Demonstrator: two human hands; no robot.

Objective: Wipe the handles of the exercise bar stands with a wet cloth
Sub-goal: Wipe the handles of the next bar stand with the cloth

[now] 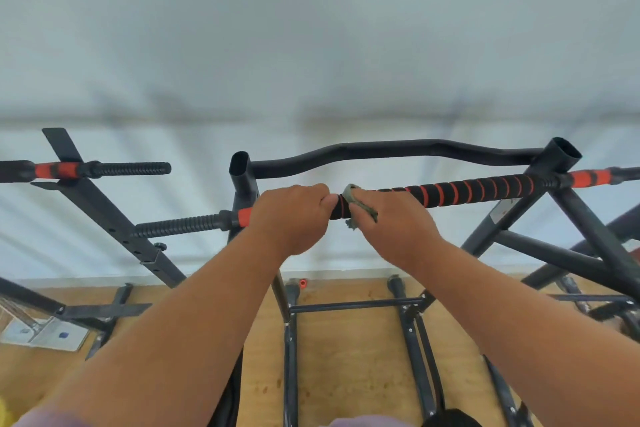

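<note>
A black foam bar handle with orange spiral stripes point(471, 191) runs across the black exercise stand point(540, 218) at chest height. My left hand point(291, 215) grips the handle near its left end, beside an orange collar point(244, 217). My right hand point(391, 222) holds a grey-green wet cloth point(352, 195) wrapped against the handle, just right of the left hand. Most of the cloth is hidden under my fingers.
A curved black top bar point(381, 149) spans the stand behind the handle. Another stand with an orange-and-black bar point(86, 170) is at the left. Black frame legs point(356, 305) stand on the wooden floor below. A pale wall lies behind.
</note>
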